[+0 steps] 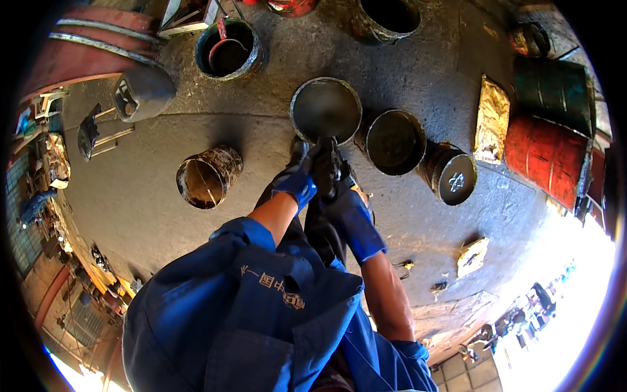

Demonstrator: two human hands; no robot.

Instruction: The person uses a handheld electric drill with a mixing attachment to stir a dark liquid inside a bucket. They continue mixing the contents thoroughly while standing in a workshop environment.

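I hold a dark, grimy part [328, 168] between both gloved hands, right over the near rim of a grey metal bucket [325, 108]; my left hand [297, 181] is closed around its left side and my right hand [345, 204] is clamped on it from below and to the right; what the part is I cannot tell, it is black and half hidden by my fingers.

The risk I judge from here: the gloves and the part look oily, so the grip could slip and the piece could drop onto the bucket rim or the concrete floor [150, 189]; leaning this far forward over it, I could also knock the bucket.

The bucket just beyond my hands holds what looks like dull grey liquid or a smeared bottom, I cannot say which; just to the right of my right hand stands a dark bucket [394, 140] with a black inside, contents unclear; further right a smaller tin [452, 175] lies tilted, a pale mark on its face; to the left of my left hand a rusty can [207, 176] lies on its side, seemingly with nothing in it; well beyond, a green-rimmed pail [230, 47] holds a red-handled scoop; far right lie a red drum [545, 157] and a green drum [555, 88].
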